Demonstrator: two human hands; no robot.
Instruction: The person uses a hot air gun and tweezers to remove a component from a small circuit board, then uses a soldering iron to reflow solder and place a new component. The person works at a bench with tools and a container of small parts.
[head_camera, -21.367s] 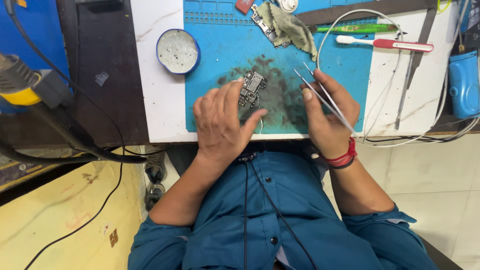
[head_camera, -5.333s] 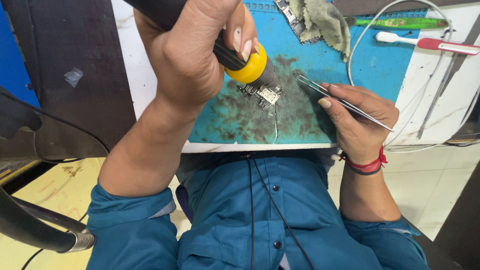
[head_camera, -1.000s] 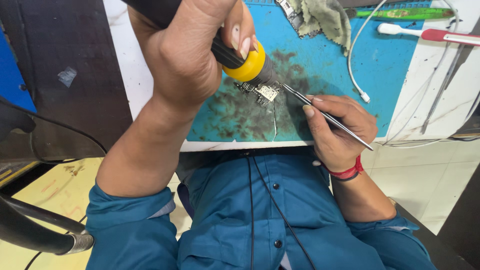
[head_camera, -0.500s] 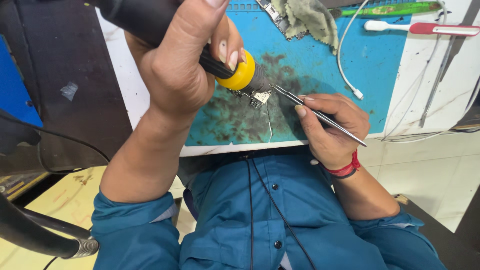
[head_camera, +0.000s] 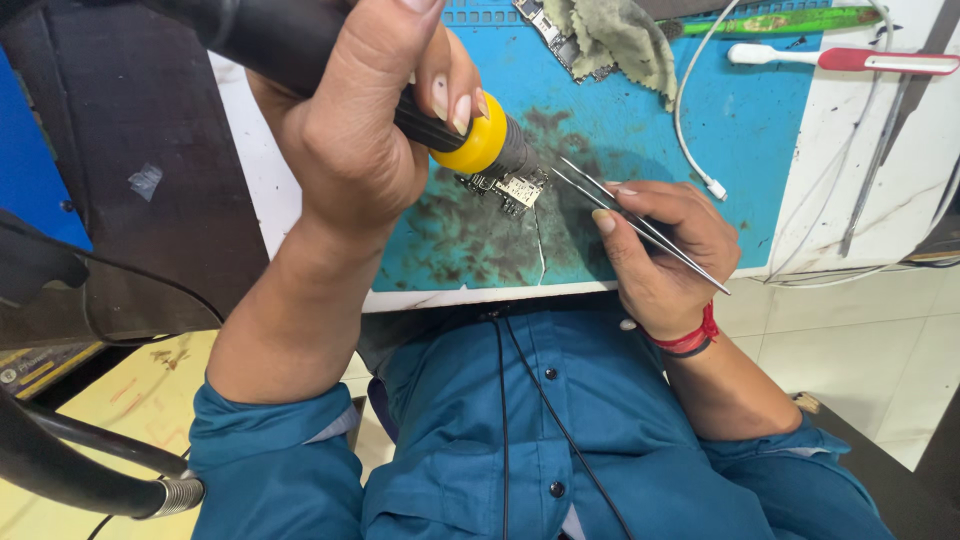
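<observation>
Left hand grips hot-air tool, nozzle over circuit board on blue mat near counter's front edge. Right hand fingers pinch tweezers, tips beside board. Heating appears underway; no part lifted yet.

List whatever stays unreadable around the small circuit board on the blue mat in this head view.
- Small circuit board: its upper part hidden behind the yellow-collared black hot-air tool in the left hand; components too small to identify.
- Tool's nozzle tip: blocked by its own collar.
- Silver tweezers in the right hand: tips too fine to tell whether they touch the board.
- Grey cloth: cut off by the top edge.
</observation>
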